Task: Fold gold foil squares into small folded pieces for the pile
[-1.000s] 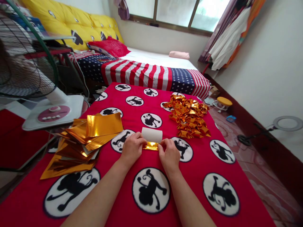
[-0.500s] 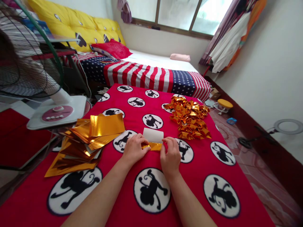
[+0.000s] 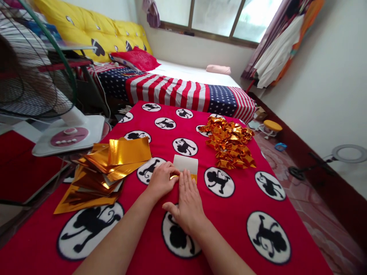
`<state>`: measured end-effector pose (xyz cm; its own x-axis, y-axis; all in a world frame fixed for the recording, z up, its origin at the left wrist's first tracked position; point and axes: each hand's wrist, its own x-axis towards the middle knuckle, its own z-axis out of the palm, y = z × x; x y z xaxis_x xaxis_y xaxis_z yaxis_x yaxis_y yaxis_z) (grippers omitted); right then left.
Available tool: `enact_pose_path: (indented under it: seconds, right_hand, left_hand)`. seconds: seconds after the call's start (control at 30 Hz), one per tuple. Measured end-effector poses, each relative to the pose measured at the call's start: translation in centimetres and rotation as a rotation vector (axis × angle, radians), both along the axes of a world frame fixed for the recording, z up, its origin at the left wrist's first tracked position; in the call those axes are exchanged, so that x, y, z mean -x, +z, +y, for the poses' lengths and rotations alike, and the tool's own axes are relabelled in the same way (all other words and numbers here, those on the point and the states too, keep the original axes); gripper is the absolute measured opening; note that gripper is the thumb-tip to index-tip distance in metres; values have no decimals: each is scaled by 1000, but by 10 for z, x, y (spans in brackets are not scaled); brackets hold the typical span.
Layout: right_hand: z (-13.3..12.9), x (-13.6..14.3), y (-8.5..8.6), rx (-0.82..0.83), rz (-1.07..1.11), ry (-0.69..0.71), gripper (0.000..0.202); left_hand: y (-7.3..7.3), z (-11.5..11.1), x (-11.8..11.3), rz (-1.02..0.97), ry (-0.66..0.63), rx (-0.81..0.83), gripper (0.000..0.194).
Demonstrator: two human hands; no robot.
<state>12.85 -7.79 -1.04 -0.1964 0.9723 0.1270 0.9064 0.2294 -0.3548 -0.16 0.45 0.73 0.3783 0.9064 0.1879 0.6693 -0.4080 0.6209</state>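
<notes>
in a bright room, a bed stands below a window, a red pillow at its left end. nearer is a table covered by a red cloth printed with black monkeys in white circles. a white fan stands at the left, and a yellow stool is on the floor at the right.

1 sheet of paper lies near the middle of the cloth, pale side up, its near edge folded into a gold strip. the left hand is at the strip's left end, thumb and fingertips close together; i cannot tell whether they pinch or only press. the right hand lies flat over the strip, 4 fingers straight and side by side, thumb spread out.

loose gold sheets overlap on the left; folded gold pieces are heaped on the right.
</notes>
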Motion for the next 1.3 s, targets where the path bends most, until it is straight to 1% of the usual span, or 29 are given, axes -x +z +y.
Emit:
enact_pose_path:
  seconds: [0.13,0.23,0.3,0.33,0.4,0.43,0.47,0.53,0.6,0.67,0.73,0.83,0.9,0.93,1.0,1.07,1.13,1.17,1.23,1.3]
  right_hand:
    - [-6,-18,1,11,-88,-53,92]
    - [-9,-29,5,31,-104,-106,90]
    - [-7,-36,9,29,-75,-133,83]
    - [-5,-40,12,25,-41,-139,75]
    - [1,-47,17,-3,68,-173,55]
    - [6,-50,19,-34,139,-221,46]
    - [11,-53,21,-68,209,-281,41]
    - [21,-58,21,-70,343,-364,42]
    - [31,-60,19,0,476,-408,42]
    - [39,-61,16,99,611,-431,42]
    - [46,-59,12,162,745,-446,44]
    - [52,-53,6,156,1013,-447,51]
    - [54,-47,5,112,1218,-456,54]
    - [54,-44,6,82,1306,-457,55]
    - [54,-39,8,24,1431,-447,55]
    - [54,-35,11,-29,1508,-441,54]
    - [53,-33,13,-59,1552,-444,54]
    - [53,-32,14,-60,1565,-440,54]
    - [54,-31,13,-49,1576,-419,54]
    - [54,-32,11,-38,1579,-389,52]
  left_hand:
    - [-1,4,3,-11,-36,31,14]
    - [-3,5,4,-13,-42,34,15]
    - [-3,5,5,-16,-36,32,14]
    - [-4,5,5,-18,-34,30,13]
    - [-3,4,5,-22,-32,30,13]
    - [-3,4,5,-23,-33,34,13]
    - [-3,4,5,-26,-31,39,13]
    - [-3,5,5,-32,-25,48,12]
    - [-3,5,5,-44,-17,47,10]
    - [-3,6,5,-55,-7,44,9]
    - [-4,5,5,-64,3,45,8]
    - [-5,5,4,-103,39,45,14]
    - [-9,6,4,-191,107,46,26]
    - [-11,7,4,-265,154,52,35]
    - [-15,10,4,-464,208,74,51]
    - [-17,13,5,-639,233,116,59]
    - [-16,13,4,-726,201,194,61]
    - [-15,13,3,-733,158,246,58]
    - [-12,11,0,-726,67,341,46]
    - [-9,9,-5,-767,34,402,35]
